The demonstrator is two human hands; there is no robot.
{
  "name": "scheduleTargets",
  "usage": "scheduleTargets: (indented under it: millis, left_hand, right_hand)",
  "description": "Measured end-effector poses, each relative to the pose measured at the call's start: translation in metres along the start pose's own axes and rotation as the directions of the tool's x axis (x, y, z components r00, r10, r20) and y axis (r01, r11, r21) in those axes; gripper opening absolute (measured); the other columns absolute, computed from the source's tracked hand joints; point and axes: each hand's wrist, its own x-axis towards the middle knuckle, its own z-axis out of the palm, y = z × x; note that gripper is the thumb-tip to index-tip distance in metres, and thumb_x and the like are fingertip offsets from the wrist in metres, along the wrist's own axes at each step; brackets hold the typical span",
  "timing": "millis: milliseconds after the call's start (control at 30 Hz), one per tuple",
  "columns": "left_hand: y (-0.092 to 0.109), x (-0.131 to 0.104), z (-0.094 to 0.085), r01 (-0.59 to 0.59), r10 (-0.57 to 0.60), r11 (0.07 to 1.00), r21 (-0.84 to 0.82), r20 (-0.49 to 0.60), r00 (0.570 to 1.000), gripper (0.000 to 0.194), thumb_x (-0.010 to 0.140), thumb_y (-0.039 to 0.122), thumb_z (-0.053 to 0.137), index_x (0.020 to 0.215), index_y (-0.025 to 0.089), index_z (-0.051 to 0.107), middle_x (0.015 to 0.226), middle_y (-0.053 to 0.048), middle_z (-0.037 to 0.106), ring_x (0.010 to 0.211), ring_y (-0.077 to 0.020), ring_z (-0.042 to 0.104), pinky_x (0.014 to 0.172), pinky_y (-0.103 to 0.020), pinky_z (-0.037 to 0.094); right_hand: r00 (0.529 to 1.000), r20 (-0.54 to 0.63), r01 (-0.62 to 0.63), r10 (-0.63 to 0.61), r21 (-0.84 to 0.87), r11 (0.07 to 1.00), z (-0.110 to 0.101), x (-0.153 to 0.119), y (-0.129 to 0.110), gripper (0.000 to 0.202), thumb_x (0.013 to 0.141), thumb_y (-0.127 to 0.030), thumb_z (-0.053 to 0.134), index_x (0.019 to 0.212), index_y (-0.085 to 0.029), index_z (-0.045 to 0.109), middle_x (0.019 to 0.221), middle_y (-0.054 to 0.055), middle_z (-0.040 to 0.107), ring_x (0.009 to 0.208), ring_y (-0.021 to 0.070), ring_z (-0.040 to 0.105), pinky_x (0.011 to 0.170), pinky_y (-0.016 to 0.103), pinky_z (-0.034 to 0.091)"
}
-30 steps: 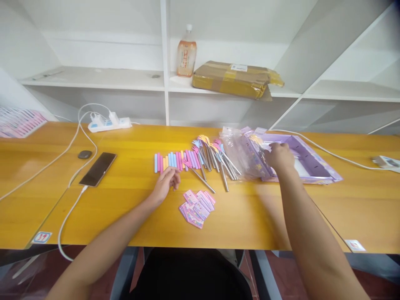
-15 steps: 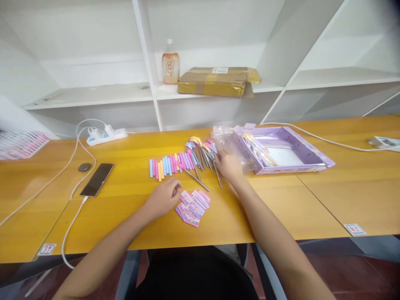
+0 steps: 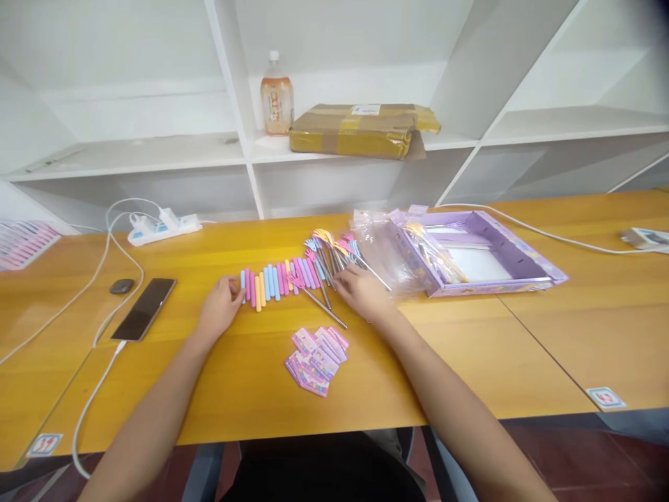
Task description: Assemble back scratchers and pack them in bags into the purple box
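Observation:
My left hand (image 3: 219,307) is at the left end of a row of coloured stick-like handles (image 3: 276,282), its curled fingers closed on the outermost blue handle (image 3: 242,286). Beyond the row's right end lies a pile of back scratchers (image 3: 325,237) with metal rods and small hand-shaped heads in yellow, pink and blue. My right hand (image 3: 363,291) has its fingertips closed at the rods; the exact grip is partly hidden. One pink-headed back scratcher (image 3: 318,303) lies slanted in front of the row. Nearer me are overlapping pink and purple printed cards (image 3: 316,359).
A purple open box (image 3: 486,244) holds bagged yellow pieces, with clear plastic bags (image 3: 384,251) beside it. To the left lie a phone (image 3: 143,310) with its cable, a dark mouse-like object (image 3: 122,286) and a power strip (image 3: 164,229). A bottle (image 3: 277,101) and a taped carton (image 3: 360,132) stand on the shelf.
My left hand has moved left from beside the cards to the row's left end. My right hand has shifted slightly left and toward me, and a back scratcher's rod now points right behind it.

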Motion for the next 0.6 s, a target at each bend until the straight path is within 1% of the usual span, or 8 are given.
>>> scheduleTargets:
  millis: [67,100,200,300,433,500,600]
  left_hand:
    - [0.0,0.0,-0.002,0.0,-0.001,1.0,0.01,0.04,0.999,0.045,0.101,0.046,0.055,0.134,0.016,0.055,0.112,-0.012,0.07,0.102,-0.0292,0.069,0.091,-0.041,0.053]
    - [0.0,0.0,-0.003,-0.001,0.0,1.0,0.017,0.054,0.999,0.044,0.101,0.045,0.054,0.135,0.016,0.055,0.112,-0.011,0.071,0.102,-0.0288,0.069,0.09,-0.041,0.053]
    - [0.002,-0.001,-0.006,-0.001,-0.003,0.999,0.048,0.072,0.997,0.043,0.101,0.042,0.054,0.136,0.016,0.055,0.109,-0.011,0.071,0.1,-0.0286,0.069,0.086,-0.039,0.052]
    - [0.007,-0.003,-0.007,0.01,-0.017,0.997,0.073,0.1,0.995,0.044,0.1,0.041,0.057,0.135,0.015,0.056,0.105,-0.01,0.072,0.097,-0.0296,0.069,0.082,-0.039,0.051]
    - [0.015,-0.006,-0.009,0.02,-0.031,0.996,0.082,0.136,0.99,0.045,0.098,0.041,0.058,0.134,0.014,0.057,0.103,-0.011,0.072,0.098,-0.0311,0.069,0.081,-0.04,0.05]
    - [0.016,-0.007,-0.01,0.02,-0.032,0.996,0.085,0.144,0.989,0.046,0.098,0.04,0.058,0.136,0.014,0.056,0.103,-0.011,0.072,0.099,-0.0315,0.07,0.081,-0.04,0.05]
    - [0.017,-0.008,-0.01,0.022,-0.036,0.995,0.098,0.146,0.989,0.047,0.098,0.04,0.057,0.137,0.014,0.056,0.103,-0.011,0.073,0.1,-0.0321,0.07,0.08,-0.039,0.05]
  right_hand:
    - [0.997,0.034,0.073,-0.072,-0.056,0.996,0.009,0.001,-0.013,0.033,0.112,-0.036,0.05,0.124,-0.022,0.077,0.115,0.01,0.067,0.092,0.0207,0.064,0.086,0.032,0.045]
    - [0.996,0.036,0.08,-0.077,-0.093,0.992,0.013,0.002,-0.019,0.036,0.113,-0.037,0.048,0.127,-0.022,0.077,0.117,0.011,0.066,0.092,0.0215,0.064,0.087,0.034,0.045]
    - [0.999,0.028,0.026,-0.022,-0.184,0.982,0.02,0.006,-0.03,0.042,0.114,-0.034,0.04,0.13,-0.018,0.076,0.117,0.015,0.064,0.092,0.0237,0.062,0.088,0.037,0.043]
    - [0.999,0.02,-0.031,0.036,-0.223,0.974,0.021,0.01,-0.031,0.044,0.114,-0.033,0.038,0.122,-0.016,0.078,0.114,0.016,0.064,0.092,0.0251,0.06,0.088,0.038,0.042]
    - [0.997,0.007,-0.071,0.075,-0.246,0.967,0.021,0.014,-0.026,0.046,0.113,-0.039,0.042,0.107,-0.013,0.079,0.112,0.018,0.064,0.094,0.0268,0.06,0.091,0.04,0.042]
    - [0.997,0.006,-0.078,0.082,-0.251,0.965,0.022,0.016,-0.024,0.044,0.112,-0.041,0.044,0.107,-0.013,0.078,0.113,0.018,0.065,0.096,0.0273,0.061,0.091,0.039,0.042]
    - [0.991,-0.021,-0.133,0.132,-0.275,0.952,0.023,0.017,-0.024,0.037,0.11,-0.041,0.049,0.115,-0.013,0.073,0.117,0.018,0.065,0.099,0.0282,0.062,0.09,0.038,0.043]
